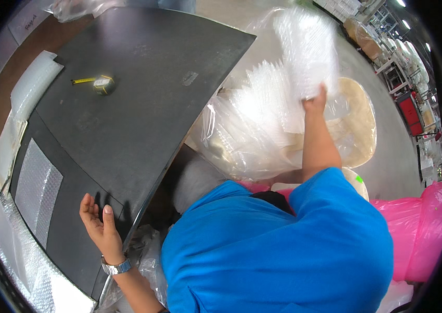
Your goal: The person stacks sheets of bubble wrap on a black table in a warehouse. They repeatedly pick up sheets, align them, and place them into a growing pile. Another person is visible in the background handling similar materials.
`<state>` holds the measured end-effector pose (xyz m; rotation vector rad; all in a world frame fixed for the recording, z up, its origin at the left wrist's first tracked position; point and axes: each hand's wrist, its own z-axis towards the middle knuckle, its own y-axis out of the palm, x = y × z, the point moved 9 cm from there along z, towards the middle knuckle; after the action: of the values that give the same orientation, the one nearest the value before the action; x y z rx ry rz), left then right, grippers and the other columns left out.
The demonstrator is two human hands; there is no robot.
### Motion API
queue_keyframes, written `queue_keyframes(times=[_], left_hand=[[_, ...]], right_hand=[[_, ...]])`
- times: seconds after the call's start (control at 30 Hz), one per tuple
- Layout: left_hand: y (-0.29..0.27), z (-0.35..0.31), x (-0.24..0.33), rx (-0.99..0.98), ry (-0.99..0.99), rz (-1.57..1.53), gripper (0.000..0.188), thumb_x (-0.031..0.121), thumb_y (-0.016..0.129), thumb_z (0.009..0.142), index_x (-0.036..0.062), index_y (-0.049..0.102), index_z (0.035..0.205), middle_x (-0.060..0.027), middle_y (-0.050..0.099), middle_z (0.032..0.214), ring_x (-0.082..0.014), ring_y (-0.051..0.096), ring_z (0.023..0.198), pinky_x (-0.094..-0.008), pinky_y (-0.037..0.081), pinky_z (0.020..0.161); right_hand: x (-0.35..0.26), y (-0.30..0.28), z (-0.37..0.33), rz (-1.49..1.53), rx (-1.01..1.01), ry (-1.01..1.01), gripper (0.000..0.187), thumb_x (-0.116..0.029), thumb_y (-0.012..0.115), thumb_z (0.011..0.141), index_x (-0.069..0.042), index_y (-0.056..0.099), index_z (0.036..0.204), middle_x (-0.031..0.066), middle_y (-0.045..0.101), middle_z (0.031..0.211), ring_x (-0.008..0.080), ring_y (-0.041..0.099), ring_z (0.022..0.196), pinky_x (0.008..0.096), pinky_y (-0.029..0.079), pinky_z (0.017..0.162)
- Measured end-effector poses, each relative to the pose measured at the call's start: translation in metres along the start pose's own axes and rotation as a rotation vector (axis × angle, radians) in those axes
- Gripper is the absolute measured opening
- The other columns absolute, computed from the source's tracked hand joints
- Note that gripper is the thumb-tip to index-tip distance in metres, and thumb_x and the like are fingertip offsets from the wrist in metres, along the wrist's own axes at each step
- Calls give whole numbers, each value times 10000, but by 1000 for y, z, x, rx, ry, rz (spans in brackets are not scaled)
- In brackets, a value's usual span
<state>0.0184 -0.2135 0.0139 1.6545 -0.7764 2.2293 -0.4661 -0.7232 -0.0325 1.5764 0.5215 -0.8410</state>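
My right hand [315, 100] is closed on the lower end of a bundle of clear bubble wrap [307, 49], held out to the right of the table and blurred at its top. Below it, a stack of similar bubble wrap pieces [268, 96] stands in an open clear plastic bag [242, 156]. My left hand [101, 224], with a metal watch [116, 267] on the wrist, hovers at the near edge of the dark table [137, 104]; its fingers are apart and hold nothing. A flat bubble wrap piece [38, 188] lies on the table to its left.
A tape measure [103, 85] with some yellow blade out lies farther back on the table. Rolled bubble wrap [35, 86] and silvery bubble sheeting [27, 250] line the left edge. Pink plastic bags [414, 229] are at my right; a red cabinet [410, 113] stands beyond.
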Motion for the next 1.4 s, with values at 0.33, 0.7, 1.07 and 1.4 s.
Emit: queue_keyframes(times=[0.33,0.7,1.07,1.4], left_hand=[[-6,-3,-4,22,-28,-37,480,119,588,824,4,401,1250,-111,432,1251,-200,405,1166,-325,301,989],[-7,-3,1,-29,31,76,454,154,614,808,21,444,1207,-94,478,1178,-193,446,1107,-321,336,958],[-14,-9,6,61,77,99,350,144,631,790,15,523,1097,-113,555,1029,-215,534,963,-316,418,857],[-13,-11,12,-13,30,135,336,140,624,797,10,525,1091,-118,548,1094,-209,523,1023,-314,401,891]], right_hand=[[54,-151,-36,-365,523,561,539,-429,563,777,-84,513,1188,107,547,1187,300,500,1103,515,385,909],[0,235,-90,-1092,-511,-932,484,-275,629,794,-23,491,1184,165,521,1174,269,472,1127,360,355,949],[299,451,-484,-759,-1830,-2,512,-403,624,780,-73,519,1157,182,594,1063,298,569,999,366,438,847],[333,455,-574,-1171,-1715,-468,743,-497,619,734,-143,348,1328,225,353,1332,380,226,1300,601,83,1026]])
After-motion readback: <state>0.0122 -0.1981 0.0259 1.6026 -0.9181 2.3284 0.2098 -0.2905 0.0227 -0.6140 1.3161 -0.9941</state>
